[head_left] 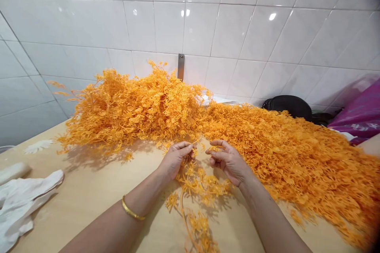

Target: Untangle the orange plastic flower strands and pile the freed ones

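My left hand (pixel 176 158) is closed, its thumb and fingers pinching a branch of orange artificial flowers (pixel 190 217). The branch hangs down toward me over the table, its thin stem and spidery blossoms showing below the hand. Just right of it, my right hand (pixel 227 160) has its fingers curled and apart, with a bit of orange visible in the gap between them. Whether that bit touches the fingers is unclear. Behind my left hand rises a bushy heap of orange flower branches (pixel 139 114). A flatter pile of orange flowers (pixel 303 154) spreads along the right.
White cloth gloves (pixel 26 201) lie at the table's left, near a white flower-shaped piece (pixel 38 146). A black rounded object (pixel 287 104) and a purple bag (pixel 360 108) stand behind the right pile. White tiled wall (pixel 196 27) closes off the back.
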The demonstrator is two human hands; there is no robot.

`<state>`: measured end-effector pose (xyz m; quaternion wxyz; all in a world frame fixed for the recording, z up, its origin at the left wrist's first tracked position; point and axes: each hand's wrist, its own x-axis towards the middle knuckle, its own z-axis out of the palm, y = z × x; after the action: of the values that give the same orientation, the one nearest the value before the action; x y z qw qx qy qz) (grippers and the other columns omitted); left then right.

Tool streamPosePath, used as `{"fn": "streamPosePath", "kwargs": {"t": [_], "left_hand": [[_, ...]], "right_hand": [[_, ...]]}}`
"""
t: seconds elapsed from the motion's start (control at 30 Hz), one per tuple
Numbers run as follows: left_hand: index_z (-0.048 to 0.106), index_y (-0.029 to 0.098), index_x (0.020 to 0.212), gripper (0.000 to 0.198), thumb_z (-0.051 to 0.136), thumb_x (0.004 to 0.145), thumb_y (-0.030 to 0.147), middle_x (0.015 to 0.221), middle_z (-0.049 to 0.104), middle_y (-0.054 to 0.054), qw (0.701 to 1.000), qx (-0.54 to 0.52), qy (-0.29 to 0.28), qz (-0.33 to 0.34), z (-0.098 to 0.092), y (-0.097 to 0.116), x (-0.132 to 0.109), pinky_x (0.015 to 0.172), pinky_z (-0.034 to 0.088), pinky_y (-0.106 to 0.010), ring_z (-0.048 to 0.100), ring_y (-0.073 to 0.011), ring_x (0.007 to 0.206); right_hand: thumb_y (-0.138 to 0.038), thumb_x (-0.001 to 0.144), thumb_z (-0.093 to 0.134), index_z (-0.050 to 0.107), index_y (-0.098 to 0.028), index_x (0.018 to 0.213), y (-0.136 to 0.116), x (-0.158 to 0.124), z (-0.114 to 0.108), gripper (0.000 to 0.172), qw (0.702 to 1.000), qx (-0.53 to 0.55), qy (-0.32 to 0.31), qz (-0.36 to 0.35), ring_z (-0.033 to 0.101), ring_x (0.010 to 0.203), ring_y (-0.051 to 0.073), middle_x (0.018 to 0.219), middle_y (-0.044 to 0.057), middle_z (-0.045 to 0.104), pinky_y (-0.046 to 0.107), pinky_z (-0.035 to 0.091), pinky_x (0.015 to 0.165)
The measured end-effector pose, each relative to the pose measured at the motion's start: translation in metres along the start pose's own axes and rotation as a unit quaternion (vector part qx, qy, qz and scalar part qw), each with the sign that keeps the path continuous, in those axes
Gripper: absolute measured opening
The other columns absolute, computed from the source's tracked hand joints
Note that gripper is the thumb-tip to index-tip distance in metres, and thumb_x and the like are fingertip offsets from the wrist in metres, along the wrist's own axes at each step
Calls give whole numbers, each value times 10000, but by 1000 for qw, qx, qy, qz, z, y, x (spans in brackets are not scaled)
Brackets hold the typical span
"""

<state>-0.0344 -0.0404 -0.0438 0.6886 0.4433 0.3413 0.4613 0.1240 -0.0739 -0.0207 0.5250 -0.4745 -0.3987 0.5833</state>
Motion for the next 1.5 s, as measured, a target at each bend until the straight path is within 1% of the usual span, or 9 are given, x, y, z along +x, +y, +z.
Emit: {"fn": "streamPosePath", "kwargs": {"t": [0.23, 0.47, 0.73, 0.97, 1.03, 1.2, 1.33, 1.43, 1.5], "left_hand": [[614, 111, 666, 180, 628, 608, 281, 521, 505, 1, 999, 22, -27, -6, 2, -4, 0, 469, 320, -179, 434, -55, 464], [571, 124, 554, 209, 634, 582, 322, 448, 428, 26, 999, 40, 23, -15, 0, -4, 0, 441, 319, -197, 389, -53, 404], [638, 122, 755, 256, 626, 606, 330, 563, 518, -7, 999, 32, 24, 18, 4, -4, 0, 510, 346, -200, 447, -72, 508], [620, 117, 688, 223, 597, 632, 331, 434, 433, 34, 997, 75, 5, 34, 6, -8, 0, 456, 287, -197, 386, -61, 428], [607, 123, 643, 206, 593, 630, 328, 388, 376, 50, 993, 108, 10, 38, 6, -8, 0, 423, 246, -198, 342, -54, 387], [578, 131, 630, 191, 586, 631, 322, 370, 331, 62, 995, 94, 31, 13, 0, -6, 3, 412, 241, -197, 306, -47, 355], [580, 131, 688, 241, 563, 658, 369, 466, 381, 38, 1000, 5, -27, -13, -3, 1, 4, 473, 306, -187, 418, -64, 460], [583, 126, 756, 357, 486, 695, 464, 552, 429, 13, 995, -62, -51, -62, -1, 6, 3, 504, 331, -187, 449, -74, 531], [580, 118, 778, 437, 428, 707, 522, 584, 445, 2, 991, -91, -59, -84, 1, 9, 2, 513, 340, -193, 439, -75, 535]], "right_hand": [[-319, 604, 651, 480, -158, 739, 13, 4, 14, 272, 997, 37, -65, 23, 333, 360, 11, 512, -66, 436, 155, 240, 362], [-359, 605, 613, 442, -178, 626, -5, 14, -23, 250, 958, 50, 251, -129, 286, 333, 24, 439, -95, 337, 157, 217, 322], [-337, 613, 629, 515, -175, 833, 14, -3, 19, 296, 997, -14, -68, 35, 301, 368, 16, 512, -76, 421, 148, 186, 354], [-387, 629, 585, 500, -169, 726, 21, 0, 29, 253, 991, -124, -15, -40, 229, 365, 41, 434, -87, 325, 189, 170, 375], [-393, 646, 561, 475, -173, 615, 14, 2, 19, 239, 959, -235, 85, -134, 271, 396, 58, 456, -62, 356, 203, 192, 398], [-405, 695, 496, 438, -197, 576, -7, 7, -25, 246, 801, -404, 363, -252, 278, 418, 99, 445, -42, 328, 242, 209, 435], [-352, 661, 526, 513, -174, 843, -5, 8, -33, 255, 724, -521, 348, -288, 447, 668, 199, 771, 83, 483, 311, 323, 571], [-279, 680, 503, 486, -162, 997, -3, 2, -18, 338, 658, -578, 345, -338, 395, 932, 290, 1041, 154, 426, 397, 313, 717], [-250, 731, 450, 518, -172, 896, -5, -5, -5, 195, 665, -570, 317, -365, 416, 898, 264, 954, 125, 483, 390, 314, 729]]}}
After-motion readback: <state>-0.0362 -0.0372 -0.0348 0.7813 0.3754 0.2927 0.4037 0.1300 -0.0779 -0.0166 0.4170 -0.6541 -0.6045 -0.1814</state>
